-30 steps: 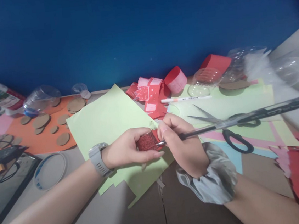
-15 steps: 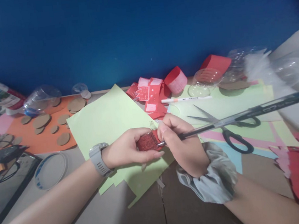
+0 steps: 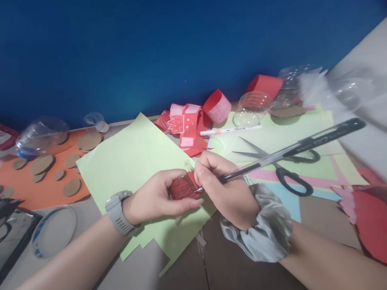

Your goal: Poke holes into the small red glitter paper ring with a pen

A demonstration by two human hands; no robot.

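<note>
My left hand point(image 3: 157, 197) holds a small red piece point(image 3: 182, 187) with dark crosshatched lines between thumb and fingers. A black and clear pen point(image 3: 271, 157) is gripped in my right hand point(image 3: 227, 190), its tip touching the red piece near its right end. Beneath both hands lies a light green sheet point(image 3: 129, 161) with a jagged cut lower edge. Part of the red piece is hidden by my fingers.
Black-handled scissors point(image 3: 281, 168) lie open on papers at the right, beside a white marker point(image 3: 230, 130). Red and pink paper shapes point(image 3: 190, 127) sit behind. Cardboard discs point(image 3: 41, 164) rest on orange paper at left, near a plastic bottle point(image 3: 42, 135).
The view has shifted, so most things, including both hands, appear slightly further left. Both hands keep their holds, and the pen tip stays against the red piece.
</note>
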